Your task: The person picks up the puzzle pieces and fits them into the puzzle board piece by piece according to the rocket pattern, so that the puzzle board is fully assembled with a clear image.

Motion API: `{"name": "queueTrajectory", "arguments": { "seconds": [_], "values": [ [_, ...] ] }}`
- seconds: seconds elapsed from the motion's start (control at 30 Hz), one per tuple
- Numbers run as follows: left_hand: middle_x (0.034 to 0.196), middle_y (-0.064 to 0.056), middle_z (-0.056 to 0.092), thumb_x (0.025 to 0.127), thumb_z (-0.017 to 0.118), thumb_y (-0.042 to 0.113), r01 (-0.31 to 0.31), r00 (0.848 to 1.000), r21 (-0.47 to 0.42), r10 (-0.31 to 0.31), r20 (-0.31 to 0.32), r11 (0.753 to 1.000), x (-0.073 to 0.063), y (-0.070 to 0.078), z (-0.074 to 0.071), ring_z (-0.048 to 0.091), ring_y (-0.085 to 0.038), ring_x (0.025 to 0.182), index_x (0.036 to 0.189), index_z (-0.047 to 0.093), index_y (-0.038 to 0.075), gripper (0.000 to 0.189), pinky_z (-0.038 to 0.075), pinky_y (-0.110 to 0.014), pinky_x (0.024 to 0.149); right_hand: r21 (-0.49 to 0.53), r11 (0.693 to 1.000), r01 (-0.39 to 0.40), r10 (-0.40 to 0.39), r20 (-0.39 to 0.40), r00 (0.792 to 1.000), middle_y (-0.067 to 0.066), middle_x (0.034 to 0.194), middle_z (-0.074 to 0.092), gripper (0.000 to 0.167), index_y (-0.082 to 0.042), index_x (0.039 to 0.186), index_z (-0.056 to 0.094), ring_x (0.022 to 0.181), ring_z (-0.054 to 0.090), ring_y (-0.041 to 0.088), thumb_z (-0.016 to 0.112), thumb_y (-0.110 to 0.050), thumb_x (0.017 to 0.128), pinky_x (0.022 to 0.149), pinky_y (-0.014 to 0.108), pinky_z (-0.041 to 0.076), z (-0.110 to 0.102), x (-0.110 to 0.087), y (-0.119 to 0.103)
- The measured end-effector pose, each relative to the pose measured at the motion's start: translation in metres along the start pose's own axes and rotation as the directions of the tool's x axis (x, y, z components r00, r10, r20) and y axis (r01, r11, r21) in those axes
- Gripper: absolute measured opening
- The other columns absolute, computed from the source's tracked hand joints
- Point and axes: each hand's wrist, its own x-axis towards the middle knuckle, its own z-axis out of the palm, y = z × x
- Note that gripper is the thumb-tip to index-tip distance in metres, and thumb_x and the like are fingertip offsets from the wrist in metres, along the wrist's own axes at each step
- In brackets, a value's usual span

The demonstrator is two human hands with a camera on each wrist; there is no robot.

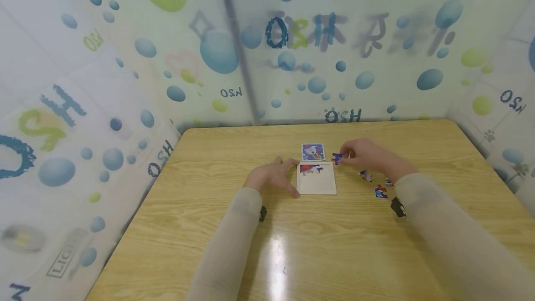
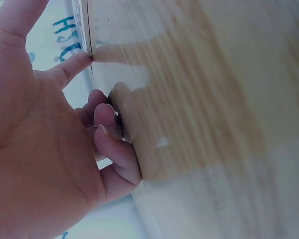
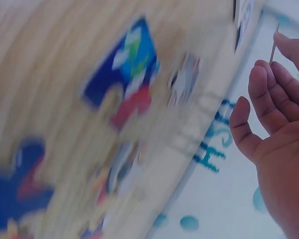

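Beige sleeves (image 1: 227, 240) upfront; splayed left hand (image 1: 273, 175) touched white square board's (image 1: 315, 185) left edge, right hand (image 1: 368, 154) pinched purple jigsaw piece (image 1: 336, 157).

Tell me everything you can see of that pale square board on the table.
The pale board is thin and roughly square, perhaps card or wood, and lies flat on the wooden table. Most of its face is plain; a red, white and purple picture section sits at its far left part. The left hand spreads along its left side, apparently touching the edge. A small picture card lies just beyond its far edge.
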Motion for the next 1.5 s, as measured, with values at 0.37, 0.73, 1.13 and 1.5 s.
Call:
{"name": "queueTrajectory", "arguments": {
  "seconds": [0.37, 0.73, 1.13, 1.5],
  "values": [
    [0.154, -0.005, 0.006, 0.044, 0.080, 0.063, 0.013, 1.000, -0.012, -0.013, 0.004, 1.000, -0.001, 0.001, -0.001, 0.021, -0.041, 0.136, 0.133, 0.019, 0.060, 0.108, 0.028, -0.067, 0.097, -0.023, 0.999, 0.043, -0.042, 0.065, 0.997, -0.003, 0.082, 0.061, 0.022, -0.014, 0.098, 0.064, 0.071, 0.053, 0.012, 0.064, -0.031, 0.084, 0.063, 0.025, 0.046, 0.020, 0.014, -0.023],
    [0.155, -0.006, 0.006, 0.046, 0.080, 0.062, 0.009, 1.000, 0.005, -0.009, -0.003, 1.000, 0.002, 0.000, 0.001, 0.022, -0.041, 0.136, 0.134, 0.019, 0.057, 0.107, 0.028, -0.067, 0.097, -0.075, 0.996, 0.055, -0.047, 0.109, 0.993, 0.000, 0.086, 0.062, 0.028, -0.008, 0.102, 0.064, 0.077, 0.055, 0.012, 0.066, -0.029, 0.083, 0.071, 0.029, 0.049, 0.025, 0.019, -0.030],
    [0.153, -0.007, 0.010, 0.044, 0.080, 0.063, -0.010, 1.000, 0.003, 0.010, -0.003, 1.000, 0.003, 0.000, 0.002, 0.026, -0.040, 0.134, 0.136, 0.020, 0.054, 0.110, 0.030, -0.065, 0.097, -0.119, 0.993, 0.020, -0.004, 0.128, 0.992, -0.001, 0.083, 0.059, 0.029, -0.010, 0.103, 0.064, 0.076, 0.051, 0.014, 0.065, -0.031, 0.083, 0.070, 0.027, 0.046, 0.028, 0.022, -0.029],
    [0.154, -0.007, 0.007, 0.045, 0.080, 0.063, -0.009, 1.000, 0.004, 0.009, 0.000, 1.000, 0.003, 0.000, 0.001, 0.024, -0.041, 0.135, 0.136, 0.019, 0.054, 0.110, 0.029, -0.066, 0.097, -0.131, 0.989, 0.064, -0.052, 0.093, 0.994, -0.003, 0.082, 0.057, 0.029, -0.012, 0.108, 0.064, 0.076, 0.050, 0.013, 0.064, -0.029, 0.085, 0.069, 0.026, 0.044, 0.030, 0.019, -0.028]
  ]
}}
